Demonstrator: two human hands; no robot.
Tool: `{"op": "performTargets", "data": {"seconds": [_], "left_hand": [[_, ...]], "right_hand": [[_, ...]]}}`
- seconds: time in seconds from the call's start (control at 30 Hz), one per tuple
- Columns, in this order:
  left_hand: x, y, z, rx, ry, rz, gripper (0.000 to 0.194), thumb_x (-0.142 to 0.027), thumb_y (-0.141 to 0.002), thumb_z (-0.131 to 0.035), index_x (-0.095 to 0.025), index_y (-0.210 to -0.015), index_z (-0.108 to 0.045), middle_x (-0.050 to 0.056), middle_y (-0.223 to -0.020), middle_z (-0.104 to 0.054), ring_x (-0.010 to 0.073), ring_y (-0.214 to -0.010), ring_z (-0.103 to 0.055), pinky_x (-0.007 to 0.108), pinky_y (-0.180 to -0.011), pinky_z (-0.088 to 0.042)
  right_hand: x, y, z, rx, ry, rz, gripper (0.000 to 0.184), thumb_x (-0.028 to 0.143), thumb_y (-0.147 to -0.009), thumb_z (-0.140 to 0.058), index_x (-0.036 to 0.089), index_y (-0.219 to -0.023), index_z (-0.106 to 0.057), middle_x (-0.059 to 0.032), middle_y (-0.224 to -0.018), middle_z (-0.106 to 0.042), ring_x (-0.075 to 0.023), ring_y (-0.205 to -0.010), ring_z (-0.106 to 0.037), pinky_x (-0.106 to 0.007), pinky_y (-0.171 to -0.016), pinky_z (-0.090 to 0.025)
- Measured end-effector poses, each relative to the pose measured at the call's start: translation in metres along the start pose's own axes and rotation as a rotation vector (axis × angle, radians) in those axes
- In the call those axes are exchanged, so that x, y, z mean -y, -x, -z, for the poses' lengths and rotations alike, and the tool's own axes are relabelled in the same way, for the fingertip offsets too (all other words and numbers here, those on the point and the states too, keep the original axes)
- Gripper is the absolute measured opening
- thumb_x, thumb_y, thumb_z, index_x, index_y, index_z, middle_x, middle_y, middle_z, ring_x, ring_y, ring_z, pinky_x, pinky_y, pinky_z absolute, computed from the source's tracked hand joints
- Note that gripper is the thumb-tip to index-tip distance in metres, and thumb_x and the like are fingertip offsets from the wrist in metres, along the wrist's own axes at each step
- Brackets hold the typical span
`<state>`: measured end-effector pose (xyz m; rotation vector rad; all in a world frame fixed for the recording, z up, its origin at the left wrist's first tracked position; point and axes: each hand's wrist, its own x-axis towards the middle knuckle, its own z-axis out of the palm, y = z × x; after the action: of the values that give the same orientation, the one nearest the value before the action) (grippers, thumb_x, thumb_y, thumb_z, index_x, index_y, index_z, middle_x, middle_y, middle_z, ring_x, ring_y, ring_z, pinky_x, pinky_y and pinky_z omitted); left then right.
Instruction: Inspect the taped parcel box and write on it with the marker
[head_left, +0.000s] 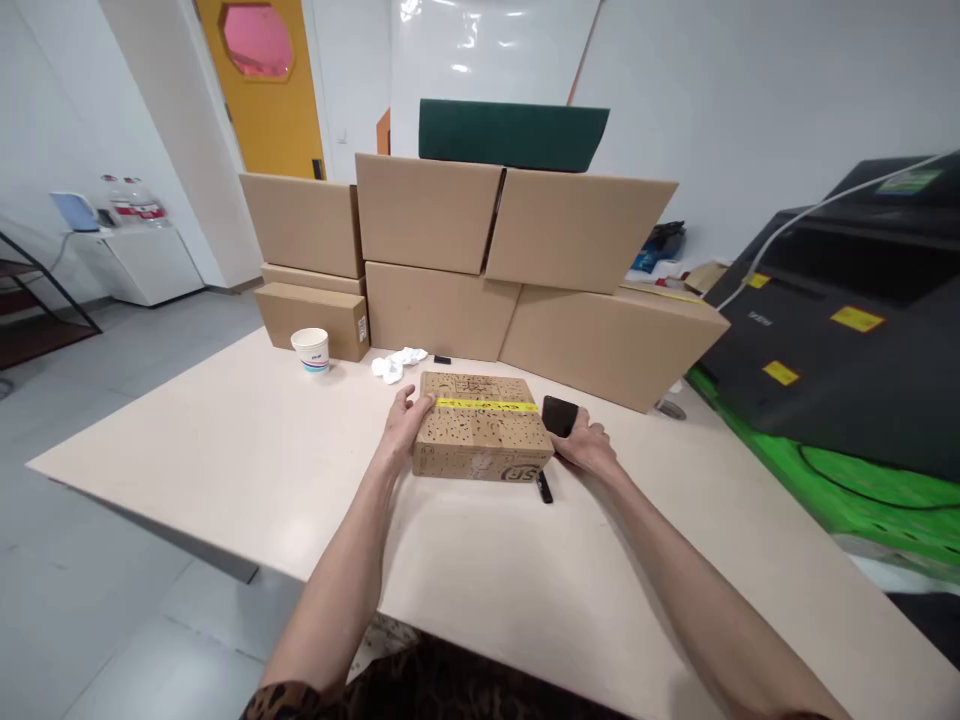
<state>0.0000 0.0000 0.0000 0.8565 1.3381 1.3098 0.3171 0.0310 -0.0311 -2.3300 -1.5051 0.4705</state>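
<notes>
"Between the two hands in the head view, what lies there?"

"One speckled cardboard box point(484, 440), flat on the pale surface point(195, 450), with yellow tape point(487, 405) running lengthwise across its top. Take that box as the landmark. Its long axis goes side to side, from one hand toward the other."

"Which hand is nearer to it?"

"The left hand point(403, 425). It is against the box's left end, thumb at the top edge; the box lies to the right of its fingers, which are slightly parted and loosely bent, not pressed together. The right hand point(590, 447) is just past the right end, so the box lies to its left."

"Is that one touching the box too?"

"I cannot tell; the thumb comes very near the box's right side. Its fingers are around a flat black object point(559, 414), just right of the box. Whether they pinch it firmly does not show."

"And around the box?"

"A slim black stick point(544, 488) by its near right corner. Beyond its far left corner, crumpled white tissue point(397, 365); farther left, a paper cup point(311, 350). Well behind it, stacked plain cartons point(442, 310)."
</notes>
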Motion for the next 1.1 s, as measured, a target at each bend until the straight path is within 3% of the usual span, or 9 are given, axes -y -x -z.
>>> {"op": "performTargets", "data": {"seconds": [0.27, 0.47, 0.57, 0.7, 0.77, 0.83, 0.93, 1.03, 1.1], "left_hand": [[0.004, -0.003, 0.0, -0.024, 0.022, -0.017, 0.085, -0.044, -0.076, -0.084, -0.019, -0.148, -0.048, 0.019, -0.137, -0.06, 0.0276, -0.108, -0.069, 0.035, -0.088, -0.054], [0.002, 0.0, -0.003, -0.125, 0.035, -0.104, 0.069, -0.043, -0.078, -0.082, -0.022, -0.139, -0.056, 0.018, -0.148, -0.054, 0.0317, -0.127, -0.059, 0.039, -0.105, -0.046], [-0.008, 0.008, -0.005, -0.207, 0.01, -0.319, 0.053, -0.037, -0.085, -0.075, -0.022, -0.134, -0.06, 0.016, -0.147, -0.055, 0.0312, -0.132, -0.055, 0.04, -0.109, -0.044], [-0.018, 0.034, -0.009, -0.281, 0.035, -0.701, 0.035, -0.031, -0.09, -0.067, -0.024, -0.124, -0.065, 0.011, -0.134, -0.064, 0.0263, -0.124, -0.059, 0.038, -0.105, -0.047], [-0.018, 0.049, -0.014, -0.168, 0.052, -0.76, 0.032, -0.032, -0.089, -0.067, -0.022, -0.118, -0.069, 0.011, -0.116, -0.07, 0.0249, -0.108, -0.065, 0.037, -0.094, -0.052], [-0.013, 0.065, -0.022, 0.024, 0.049, -0.673, 0.032, -0.036, -0.085, -0.071, -0.019, -0.112, -0.073, 0.009, -0.091, -0.071, 0.0209, -0.08, -0.067, 0.035, -0.077, -0.054], [-0.004, 0.081, -0.036, 0.406, 0.06, -0.513, 0.05, -0.053, -0.089, -0.064, -0.015, -0.121, -0.072, 0.009, -0.086, -0.072, 0.0156, -0.059, -0.063, 0.032, -0.06, -0.053], [0.001, 0.088, -0.047, 0.749, 0.052, -0.282, 0.074, -0.06, -0.093, -0.059, -0.013, -0.149, -0.052, 0.01, -0.083, -0.072, 0.0164, -0.057, -0.067, 0.03, -0.056, -0.054], [0.002, 0.089, -0.051, 0.862, 0.075, -0.186, 0.09, -0.056, -0.092, -0.065, -0.016, -0.163, -0.028, 0.007, -0.081, -0.072, 0.0175, -0.061, -0.071, 0.03, -0.06, -0.057]], "right_hand": [[0.007, -0.017, -0.006, -0.01, -0.173, -0.101, 0.124, 0.055, -0.049, -0.089, 0.009, -0.151, -0.035, -0.034, -0.139, -0.055, -0.0494, -0.133, -0.054, -0.063, -0.105, -0.045], [0.009, -0.006, -0.003, -0.018, -0.563, -0.052, 0.067, 0.045, -0.054, -0.088, 0.019, -0.109, -0.061, -0.0113, -0.089, -0.074, -0.0293, -0.083, -0.072, -0.041, -0.068, -0.06], [0.009, 0.005, 0.0, -0.028, -0.784, -0.034, 0.049, 0.051, -0.057, -0.083, 0.019, -0.084, -0.057, -0.0015, -0.063, -0.062, -0.0194, -0.056, -0.061, -0.032, -0.047, -0.05], [0.006, 0.023, 0.015, -0.135, -1.017, 0.004, 0.06, 0.063, -0.051, -0.082, 0.019, -0.083, -0.057, 0.0051, -0.06, -0.054, -0.0092, -0.045, -0.044, -0.021, -0.038, -0.032], [0.007, 0.036, 0.024, -0.187, -1.107, 0.041, 0.067, 0.066, -0.05, -0.082, 0.019, -0.092, -0.06, 0.004, -0.068, -0.059, -0.0091, -0.048, -0.047, -0.02, -0.039, -0.032], [0.011, 0.054, 0.032, -0.215, -1.192, 0.103, 0.072, 0.067, -0.052, -0.083, 0.02, -0.102, -0.063, 0.0021, -0.077, -0.064, -0.0112, -0.055, -0.055, -0.021, -0.042, -0.038], [0.025, 0.088, 0.034, -0.205, -1.377, 0.275, 0.07, 0.055, -0.062, -0.088, 0.023, -0.119, -0.063, -0.0013, -0.088, -0.072, -0.0145, -0.064, -0.064, -0.023, -0.05, -0.049], [0.039, 0.117, 0.026, -0.104, -1.398, 0.328, 0.071, 0.053, -0.073, -0.083, 0.027, -0.134, -0.057, -0.0028, -0.095, -0.075, -0.0161, -0.065, -0.068, -0.027, -0.053, -0.054], [0.043, 0.13, 0.019, -0.042, -1.388, 0.366, 0.074, 0.053, -0.077, -0.08, 0.027, -0.14, -0.052, -0.0022, -0.09, -0.075, -0.0172, -0.062, -0.068, -0.029, -0.053, -0.055]]}}
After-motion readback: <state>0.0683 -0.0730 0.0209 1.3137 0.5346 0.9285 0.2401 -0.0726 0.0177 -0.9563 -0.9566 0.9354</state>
